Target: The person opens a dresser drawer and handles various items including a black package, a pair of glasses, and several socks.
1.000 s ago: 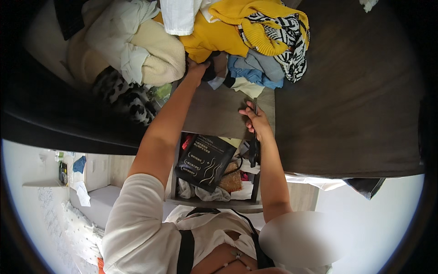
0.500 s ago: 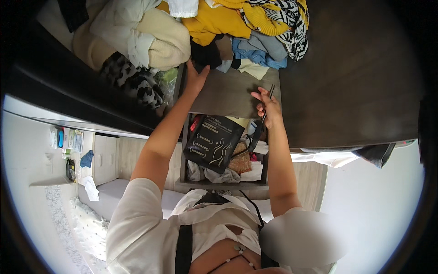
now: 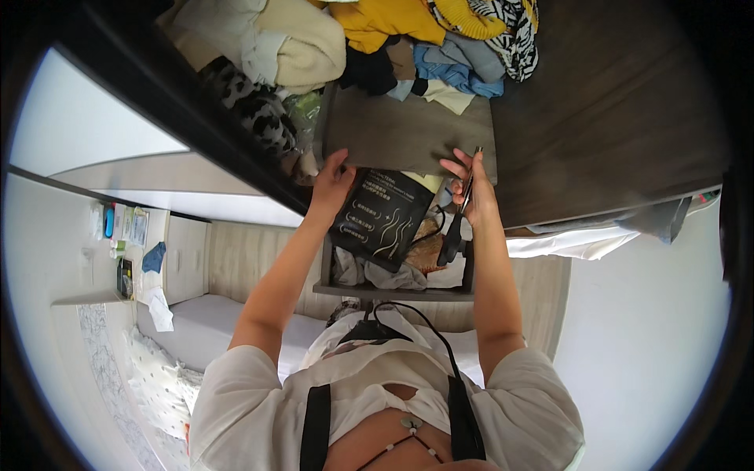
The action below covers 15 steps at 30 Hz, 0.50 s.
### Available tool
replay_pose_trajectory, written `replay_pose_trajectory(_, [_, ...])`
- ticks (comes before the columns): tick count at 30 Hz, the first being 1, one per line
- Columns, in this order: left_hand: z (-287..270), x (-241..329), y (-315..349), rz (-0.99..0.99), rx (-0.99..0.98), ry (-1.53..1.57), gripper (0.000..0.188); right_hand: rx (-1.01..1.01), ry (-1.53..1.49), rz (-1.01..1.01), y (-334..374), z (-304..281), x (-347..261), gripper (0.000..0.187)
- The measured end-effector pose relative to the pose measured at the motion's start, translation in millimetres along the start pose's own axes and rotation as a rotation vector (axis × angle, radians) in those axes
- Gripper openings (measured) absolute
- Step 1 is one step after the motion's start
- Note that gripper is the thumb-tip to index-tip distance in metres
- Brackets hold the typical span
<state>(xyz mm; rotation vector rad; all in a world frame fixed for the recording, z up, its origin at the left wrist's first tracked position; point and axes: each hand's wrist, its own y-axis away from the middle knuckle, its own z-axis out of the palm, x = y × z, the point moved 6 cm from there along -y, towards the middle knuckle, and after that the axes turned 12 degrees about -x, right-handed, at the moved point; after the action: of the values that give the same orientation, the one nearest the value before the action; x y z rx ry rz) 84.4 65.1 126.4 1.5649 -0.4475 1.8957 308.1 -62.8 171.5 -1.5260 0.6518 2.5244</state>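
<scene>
My left hand (image 3: 333, 187) is at the left side of the pulled-out drawer (image 3: 385, 297), beside the upper left corner of a black printed pouch (image 3: 377, 220). Its thumb and forefinger are apart and hold nothing. In my right hand (image 3: 477, 192) is a slim dark tool with a broad black lower end (image 3: 450, 242); its exact kind does not show. That end hangs over the right part of the drawer, near a dark cord loop. Around the pouch lie grey cloth (image 3: 385, 276), a brown textured item (image 3: 425, 255) and white pieces.
A dark wooden panel (image 3: 408, 129) lies beyond the drawer. Heaped clothes include a yellow garment (image 3: 385, 23), a cream fleece (image 3: 310, 47) and blue denim (image 3: 452, 71). A brown wooden surface (image 3: 597, 102) extends right. At left are a bed (image 3: 228, 326) and a white cabinet (image 3: 187, 255).
My left hand has come nearer, from the clothes to beside the pouch. My right hand keeps the dark tool over the drawer's right side. The view has shifted a little.
</scene>
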Motion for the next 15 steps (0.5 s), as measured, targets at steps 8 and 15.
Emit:
replay_pose_trajectory(8, [10, 3, 70, 0.206, -0.143, -0.171, 0.027, -0.211, -0.011, 0.014, 16, 38, 32, 0.052])
replay_pose_trajectory(15, [44, -13, 157, 0.474, -0.15, -0.454, 0.025, -0.44, 0.014, -0.292, 106, 66, 40, 0.046])
